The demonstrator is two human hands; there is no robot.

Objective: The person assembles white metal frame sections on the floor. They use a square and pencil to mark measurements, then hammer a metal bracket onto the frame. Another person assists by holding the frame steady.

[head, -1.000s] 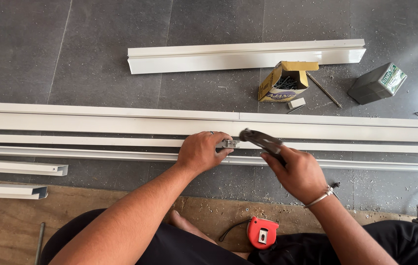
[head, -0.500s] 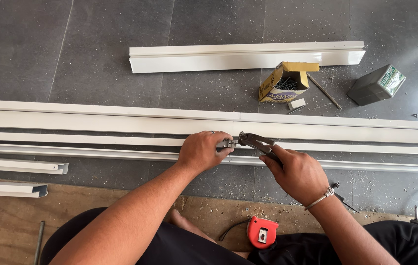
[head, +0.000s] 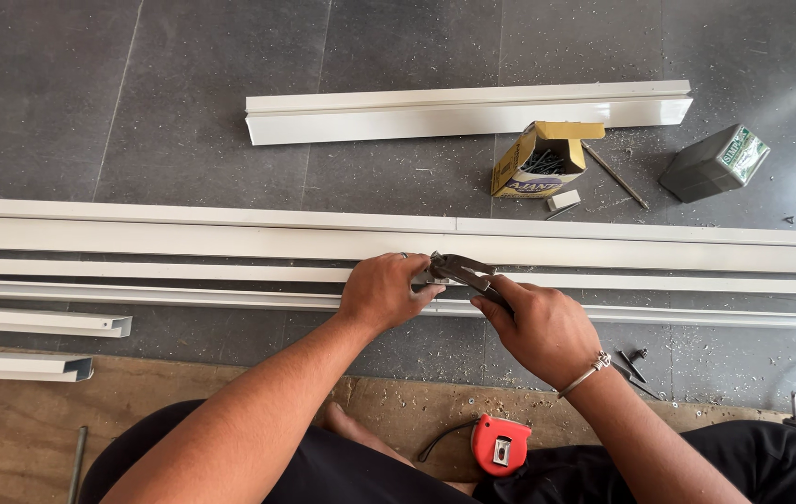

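Right now left hand [head: 384, 291] pinches a small fastener on the long white rail [head: 230, 273], fingers pressed together; right hand [head: 538, 322] is clenched round pliers [head: 461, 271] w/ nose at that spot. Risk: pliers slip, nip fingers, mar rail

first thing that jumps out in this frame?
The two hands at centre: the left hand presses on the long white metal channels lying across the grey tiled floor, while the right hand grips dark metal pliers at the rail. Next, the open yellow cardboard box of screws beyond, and the red tape measure near the knees.
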